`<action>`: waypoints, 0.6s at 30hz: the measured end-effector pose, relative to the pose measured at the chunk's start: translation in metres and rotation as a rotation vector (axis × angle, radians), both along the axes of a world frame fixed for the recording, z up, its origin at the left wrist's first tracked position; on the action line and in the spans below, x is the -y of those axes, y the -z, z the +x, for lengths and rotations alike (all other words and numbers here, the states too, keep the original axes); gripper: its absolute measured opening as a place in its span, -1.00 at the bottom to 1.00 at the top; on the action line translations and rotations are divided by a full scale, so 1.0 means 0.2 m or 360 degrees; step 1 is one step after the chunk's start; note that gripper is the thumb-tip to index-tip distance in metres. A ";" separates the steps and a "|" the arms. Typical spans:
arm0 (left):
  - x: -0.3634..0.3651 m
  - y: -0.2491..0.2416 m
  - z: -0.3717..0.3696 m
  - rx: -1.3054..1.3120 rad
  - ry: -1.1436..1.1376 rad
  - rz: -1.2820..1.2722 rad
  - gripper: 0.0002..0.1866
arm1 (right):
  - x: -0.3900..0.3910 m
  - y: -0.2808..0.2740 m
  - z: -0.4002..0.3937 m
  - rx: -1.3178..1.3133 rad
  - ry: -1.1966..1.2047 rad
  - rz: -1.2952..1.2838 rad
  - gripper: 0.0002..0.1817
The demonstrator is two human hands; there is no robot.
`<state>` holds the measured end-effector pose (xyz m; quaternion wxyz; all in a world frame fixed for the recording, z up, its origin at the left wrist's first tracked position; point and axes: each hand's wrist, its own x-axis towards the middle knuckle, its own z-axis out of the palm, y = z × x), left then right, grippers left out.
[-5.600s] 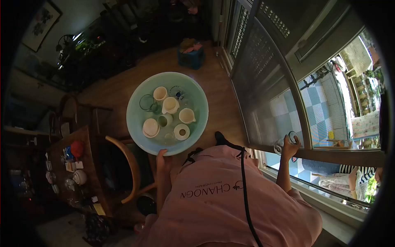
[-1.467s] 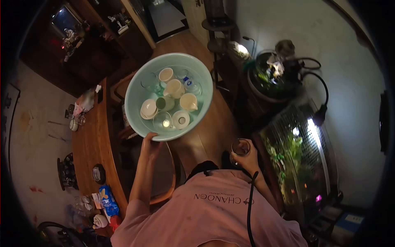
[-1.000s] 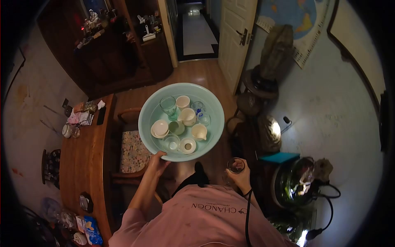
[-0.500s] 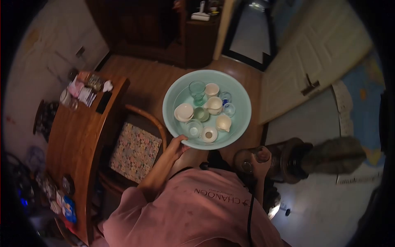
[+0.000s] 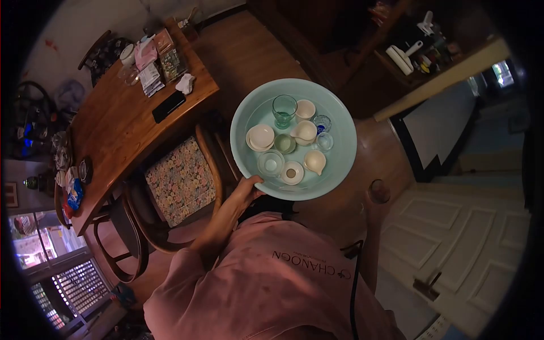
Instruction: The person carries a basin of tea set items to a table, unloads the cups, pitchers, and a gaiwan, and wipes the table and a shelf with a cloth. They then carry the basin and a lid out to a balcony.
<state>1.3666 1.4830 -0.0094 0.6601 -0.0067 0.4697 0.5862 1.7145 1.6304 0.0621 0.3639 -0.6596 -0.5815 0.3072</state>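
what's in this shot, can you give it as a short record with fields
left hand: grips the near rim of the basin, thumb over the edge
right hand: holds a clear glass low at the person's side
basin: pale green, round, carried level
basin contents: green glass, white cups, small pitcher, lid
left of basin: wooden table with a dark phone, packets and cups
below basin: chair with a floral cushion
right: white panelled door
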 end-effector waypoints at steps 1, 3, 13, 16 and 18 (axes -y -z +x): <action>-0.10 -0.03 -0.04 0.0008 -0.0054 -0.0027 -0.57 | -0.12 -0.01 -0.07 0.0011 -0.0034 0.0000 -0.30; -0.35 -0.01 -0.18 0.0032 -0.0114 -0.0013 -0.56 | -0.46 0.03 -0.22 -0.0046 -0.0089 -0.0029 -0.30; -1.30 -0.07 -0.73 0.0122 -0.0411 -0.0096 -0.59 | -1.66 0.00 -1.00 0.0205 -0.0335 -0.0004 -0.38; -1.54 0.05 -0.91 0.0157 -0.0522 -0.0043 -0.59 | -1.98 -0.07 -1.34 0.0298 -0.0375 0.0245 -0.40; -1.71 0.09 -1.05 0.0155 -0.0608 -0.0018 -0.58 | -2.27 -0.05 -1.56 0.0133 -0.0601 0.0274 -0.40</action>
